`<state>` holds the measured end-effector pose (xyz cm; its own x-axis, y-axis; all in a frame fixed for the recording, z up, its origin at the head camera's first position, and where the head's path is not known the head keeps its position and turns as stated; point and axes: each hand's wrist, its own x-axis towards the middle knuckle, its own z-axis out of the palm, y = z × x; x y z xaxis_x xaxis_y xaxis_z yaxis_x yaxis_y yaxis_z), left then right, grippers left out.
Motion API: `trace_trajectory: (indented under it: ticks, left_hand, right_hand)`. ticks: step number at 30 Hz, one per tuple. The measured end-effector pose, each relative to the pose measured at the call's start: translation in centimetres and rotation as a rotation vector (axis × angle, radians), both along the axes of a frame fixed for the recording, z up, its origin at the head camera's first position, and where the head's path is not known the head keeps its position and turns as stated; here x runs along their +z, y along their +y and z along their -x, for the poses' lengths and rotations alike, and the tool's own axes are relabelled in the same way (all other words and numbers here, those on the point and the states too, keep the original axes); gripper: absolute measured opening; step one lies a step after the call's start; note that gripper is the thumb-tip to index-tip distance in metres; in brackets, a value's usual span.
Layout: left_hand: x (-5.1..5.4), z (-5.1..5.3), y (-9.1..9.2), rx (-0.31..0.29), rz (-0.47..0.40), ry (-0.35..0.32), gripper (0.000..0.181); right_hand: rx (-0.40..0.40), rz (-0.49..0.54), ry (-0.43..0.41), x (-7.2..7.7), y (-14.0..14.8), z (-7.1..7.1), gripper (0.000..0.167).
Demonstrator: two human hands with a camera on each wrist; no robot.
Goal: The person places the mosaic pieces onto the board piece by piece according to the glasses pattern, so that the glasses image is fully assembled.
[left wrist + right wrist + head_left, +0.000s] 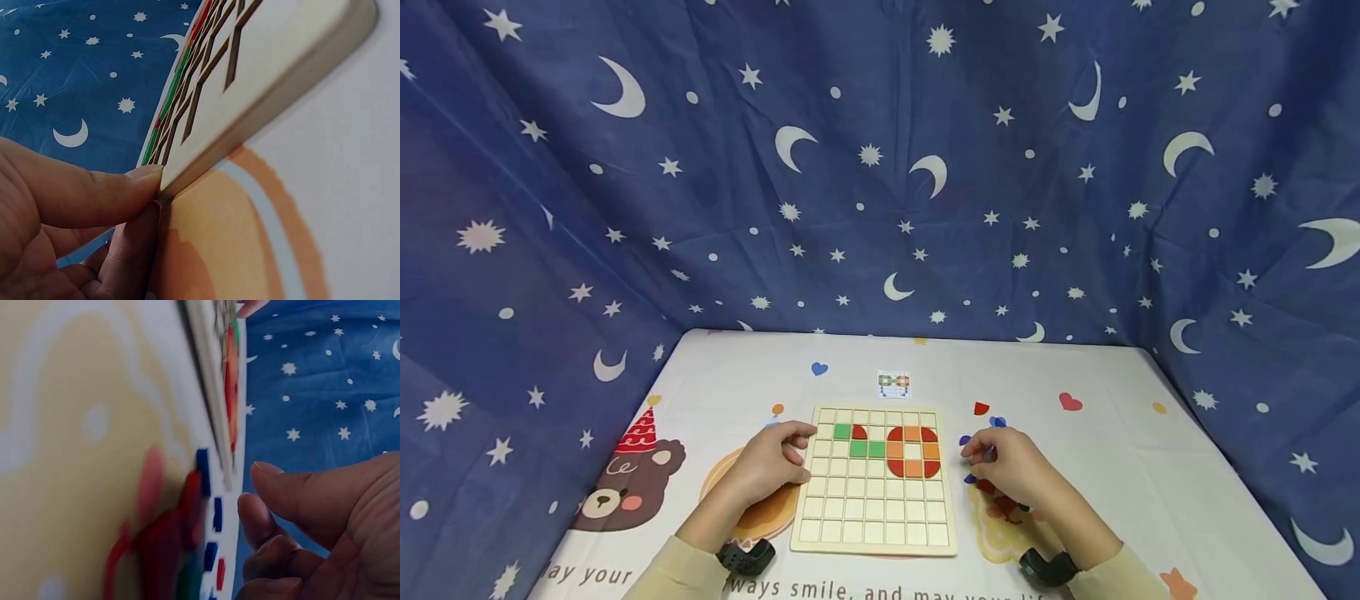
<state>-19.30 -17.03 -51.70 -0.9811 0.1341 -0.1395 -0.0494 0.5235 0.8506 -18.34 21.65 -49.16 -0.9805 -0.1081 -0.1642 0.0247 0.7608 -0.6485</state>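
A square wooden grid board (853, 533) lies on the table. Green squares (859, 449), orange squares (912, 433) and red quarter-round tiles (895, 468) sit in its upper cells. My left hand (769, 462) rests against the board's left edge, thumb and finger apart along it. In the left wrist view the thumb (134, 187) touches the rim. Over the loose tiles to the right hovers my right hand (1011, 462), fingers loosely bent. The right wrist view shows a gap between thumb and index finger, with nothing visible between them. Part of the loose pile is hidden beneath this hand.
A small pattern card (894, 384) lies beyond the board. One red tile (981, 408) and several blue tiles (997, 422) lie right of it. Printed pictures cover the white tablecloth (760, 358). A blue star-patterned curtain (880, 208) stands behind and at the sides.
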Motion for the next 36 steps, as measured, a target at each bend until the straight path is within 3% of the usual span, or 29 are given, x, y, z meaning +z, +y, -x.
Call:
trace_trajectory:
  ticks: [10,21,29,36]
  left_hand:
    - [0.2,0.0,0.1,-0.002,-0.01,-0.003,0.066]
    - [0.0,0.0,0.1,0.008,-0.014,-0.006,0.066]
    - [0.1,-0.1,0.1,0.008,-0.003,-0.002,0.066]
    - [0.0,-0.1,0.1,0.015,-0.007,-0.002,0.065]
  right_hand:
    - [-0.006,-0.079,-0.003,-1.1,2.1,-1.3,0.022]
    - [0.0,-0.134,0.03,-1.5,2.0,-1.7,0.025]
    - [-0.006,-0.058,0.013,-1.5,1.6,-1.8,0.03]
    - [-0.065,-0.044,0.002,-1.0,1.4,-1.0,0.025]
